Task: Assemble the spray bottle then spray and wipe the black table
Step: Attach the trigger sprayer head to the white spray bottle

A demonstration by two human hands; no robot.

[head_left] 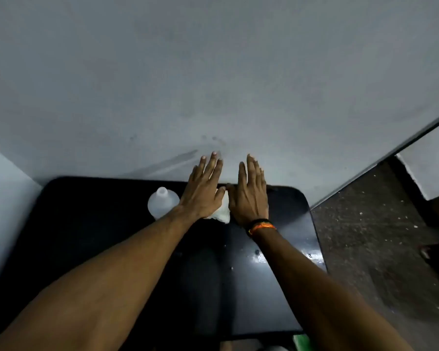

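Observation:
A clear plastic bottle (pixel 162 204) without a spray head stands near the far edge of the black table (pixel 91 224). A crumpled white cloth (pixel 223 211) lies on the table just right of the bottle, partly hidden under my hands. My left hand (pixel 203 190) is stretched flat, fingers apart, over the cloth's left side. Beside it, my right hand (pixel 249 195), with a dark and orange wristband, is also flat with its fingers extended. Both hands reach past the table's far edge toward the wall. Neither hand grips anything. The spray head is not in view.
A grey wall (pixel 213 72) rises right behind the table. To the right lies a speckled dark floor (pixel 378 236) and a dark frame edge (pixel 390 153). A green object (pixel 300 342) shows below the table's near edge. Wet spots (pixel 312 257) glint on the table's right side.

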